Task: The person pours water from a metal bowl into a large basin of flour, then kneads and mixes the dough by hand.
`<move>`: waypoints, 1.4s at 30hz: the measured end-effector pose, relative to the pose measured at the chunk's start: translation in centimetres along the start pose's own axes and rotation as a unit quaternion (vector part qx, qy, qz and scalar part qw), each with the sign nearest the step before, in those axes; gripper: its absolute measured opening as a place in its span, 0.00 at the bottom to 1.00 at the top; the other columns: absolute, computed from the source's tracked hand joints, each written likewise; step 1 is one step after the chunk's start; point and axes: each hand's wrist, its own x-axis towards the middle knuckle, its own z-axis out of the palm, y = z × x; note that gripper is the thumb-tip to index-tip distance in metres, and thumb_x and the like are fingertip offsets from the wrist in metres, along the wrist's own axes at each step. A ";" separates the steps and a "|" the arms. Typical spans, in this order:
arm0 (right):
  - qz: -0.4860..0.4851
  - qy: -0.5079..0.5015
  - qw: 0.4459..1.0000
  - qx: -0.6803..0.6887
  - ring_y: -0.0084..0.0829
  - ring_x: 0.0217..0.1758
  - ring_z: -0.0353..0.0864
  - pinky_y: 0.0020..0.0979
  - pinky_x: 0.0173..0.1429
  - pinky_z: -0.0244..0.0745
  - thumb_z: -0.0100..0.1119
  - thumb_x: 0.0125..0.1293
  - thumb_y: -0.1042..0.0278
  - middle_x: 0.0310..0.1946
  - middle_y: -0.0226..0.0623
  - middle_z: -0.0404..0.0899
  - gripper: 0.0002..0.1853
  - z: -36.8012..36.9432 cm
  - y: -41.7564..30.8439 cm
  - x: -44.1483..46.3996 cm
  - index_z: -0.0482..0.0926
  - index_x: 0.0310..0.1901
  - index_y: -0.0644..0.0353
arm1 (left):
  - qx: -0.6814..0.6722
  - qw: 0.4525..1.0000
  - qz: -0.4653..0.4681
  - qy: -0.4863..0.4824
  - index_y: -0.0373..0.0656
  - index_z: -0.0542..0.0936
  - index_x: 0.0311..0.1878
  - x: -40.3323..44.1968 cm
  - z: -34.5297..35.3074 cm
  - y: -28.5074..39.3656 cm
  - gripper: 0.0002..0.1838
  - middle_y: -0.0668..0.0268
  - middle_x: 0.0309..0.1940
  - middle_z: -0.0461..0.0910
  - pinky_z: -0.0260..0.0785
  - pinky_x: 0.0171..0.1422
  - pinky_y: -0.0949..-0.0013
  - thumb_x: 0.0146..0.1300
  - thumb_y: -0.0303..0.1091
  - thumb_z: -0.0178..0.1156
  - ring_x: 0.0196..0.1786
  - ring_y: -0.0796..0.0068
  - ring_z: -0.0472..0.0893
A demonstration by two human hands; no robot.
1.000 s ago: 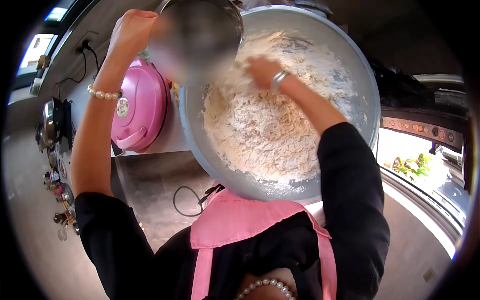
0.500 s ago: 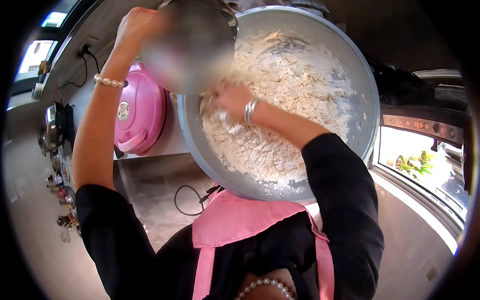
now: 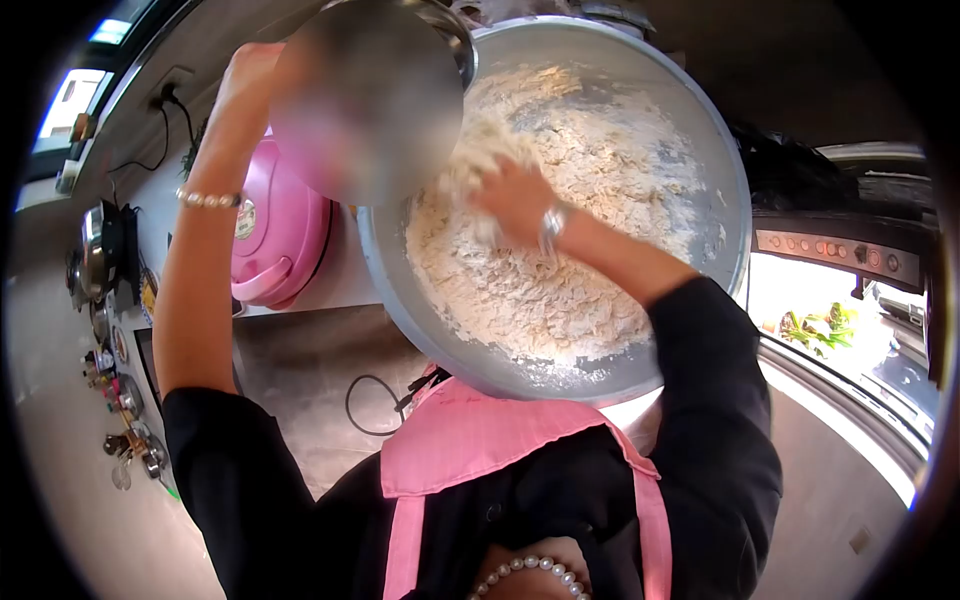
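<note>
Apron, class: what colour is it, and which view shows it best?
The apron is pink, showing best in the head view.

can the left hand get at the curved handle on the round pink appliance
Probably not while the left hand holds the round metal vessel. Otherwise the curved pink handle looks free: nothing covers it, and the left forearm is close by.
</note>
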 end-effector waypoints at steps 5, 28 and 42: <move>-0.101 0.017 0.994 0.023 0.41 0.68 0.56 0.50 0.67 0.57 0.55 0.57 0.65 0.58 0.35 0.67 0.13 1.5 -5.9 -2.8 0.77 0.46 0.49 | -0.052 0.998 0.019 -0.011 0.39 0.78 0.22 -4.5 -1.9 0.2 0.14 0.76 0.14 0.67 0.45 0.23 0.77 0.50 0.41 0.57 0.18 0.88 0.57; -0.347 0.052 0.936 0.001 0.43 0.71 0.49 0.56 0.61 0.60 0.59 0.52 0.67 0.58 0.33 0.63 0.10 5.0 -3.3 -11.9 0.76 0.38 0.43 | -0.115 0.992 -0.048 0.028 0.38 0.76 0.24 -16.1 -3.7 -4.4 0.11 0.79 0.15 0.63 0.46 0.22 0.79 0.54 0.37 0.58 0.19 0.91 0.58; -0.285 -0.090 0.954 -0.010 0.39 0.66 0.59 0.43 0.67 0.59 0.59 0.55 0.68 0.51 0.37 0.74 0.16 0.7 -3.0 -4.8 0.77 0.47 0.48 | 0.008 0.978 -0.161 0.133 0.40 0.81 0.25 -28.7 -1.0 1.8 0.10 0.78 0.15 0.71 0.52 0.21 0.83 0.53 0.37 0.60 0.17 0.93 0.63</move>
